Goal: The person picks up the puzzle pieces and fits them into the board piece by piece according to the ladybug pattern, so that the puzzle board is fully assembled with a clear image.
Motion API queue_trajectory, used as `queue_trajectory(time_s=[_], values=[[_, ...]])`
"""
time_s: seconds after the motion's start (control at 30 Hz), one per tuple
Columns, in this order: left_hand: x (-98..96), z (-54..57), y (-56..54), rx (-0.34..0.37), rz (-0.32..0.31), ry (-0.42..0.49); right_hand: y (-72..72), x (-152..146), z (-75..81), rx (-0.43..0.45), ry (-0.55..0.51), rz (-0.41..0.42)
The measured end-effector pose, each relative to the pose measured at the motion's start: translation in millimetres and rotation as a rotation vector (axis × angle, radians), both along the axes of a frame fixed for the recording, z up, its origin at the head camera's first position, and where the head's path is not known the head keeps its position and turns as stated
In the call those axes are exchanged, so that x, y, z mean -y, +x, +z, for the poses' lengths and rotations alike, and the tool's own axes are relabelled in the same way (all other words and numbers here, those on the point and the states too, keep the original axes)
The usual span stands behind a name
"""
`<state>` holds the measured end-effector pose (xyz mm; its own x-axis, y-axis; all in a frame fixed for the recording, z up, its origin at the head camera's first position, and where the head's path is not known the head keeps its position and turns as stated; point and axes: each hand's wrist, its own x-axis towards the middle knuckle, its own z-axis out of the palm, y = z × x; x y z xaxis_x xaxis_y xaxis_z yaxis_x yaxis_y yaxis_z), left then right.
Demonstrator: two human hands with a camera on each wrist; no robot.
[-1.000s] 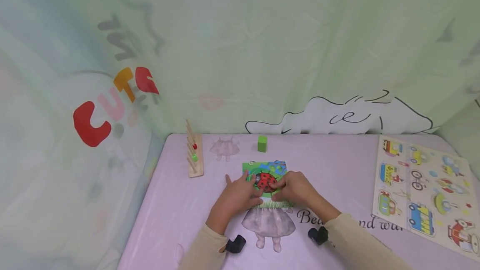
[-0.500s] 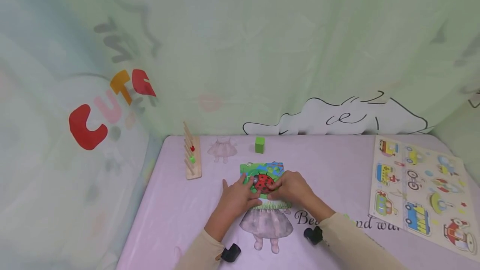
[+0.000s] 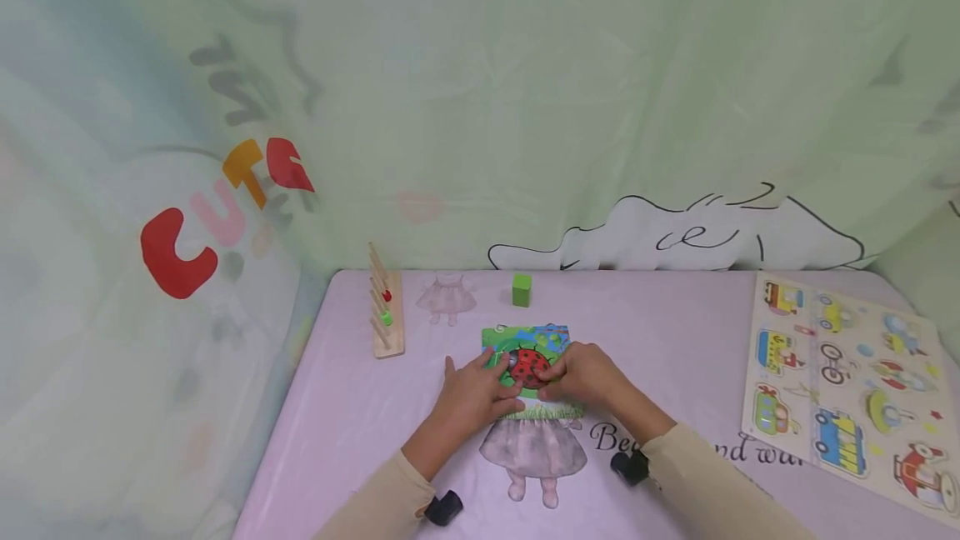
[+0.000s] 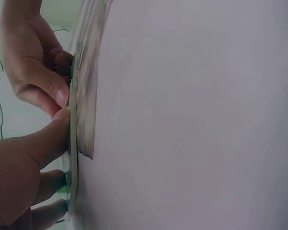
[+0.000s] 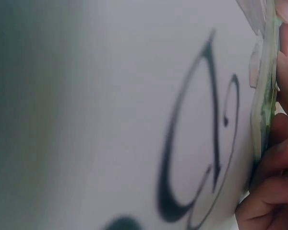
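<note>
A ladybug puzzle (image 3: 531, 363), green and blue with a red spotted beetle, lies on the table in front of the person. Below the beetle runs a pale band, then a grassy edge. My left hand (image 3: 474, 392) rests on its left side with fingers spread. In the left wrist view that hand's fingertips (image 4: 57, 181) press against the puzzle's face, seen almost edge-on. My right hand (image 3: 588, 375) has curled fingers and pinches at the beetle's right side. In the right wrist view, the right hand (image 5: 273, 187) grips close at the puzzle's edge (image 5: 263, 108).
A wooden peg rack (image 3: 396, 332) with a red and a green bead stands at the left back. Behind the puzzle sits a green block (image 3: 522, 290). A vehicle puzzle board (image 3: 806, 390) lies at the right. A printed cloth (image 3: 637, 315) covers the table; curtains hang behind.
Both hands stay on the puzzle in almost the same pose. The left forearm has shifted slightly to the left; the head view has moved a little.
</note>
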<state>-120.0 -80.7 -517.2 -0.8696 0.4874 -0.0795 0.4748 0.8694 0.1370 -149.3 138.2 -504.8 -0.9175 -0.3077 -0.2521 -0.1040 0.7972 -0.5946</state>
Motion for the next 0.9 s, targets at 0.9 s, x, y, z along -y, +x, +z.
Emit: queue_trajectory(time_s=[0.9], values=[[9.2, -7.9, -3.7, -0.099, -0.062, 0.069, 6.1, 1.4, 2.7, 0.007, 0.005, 0.009]])
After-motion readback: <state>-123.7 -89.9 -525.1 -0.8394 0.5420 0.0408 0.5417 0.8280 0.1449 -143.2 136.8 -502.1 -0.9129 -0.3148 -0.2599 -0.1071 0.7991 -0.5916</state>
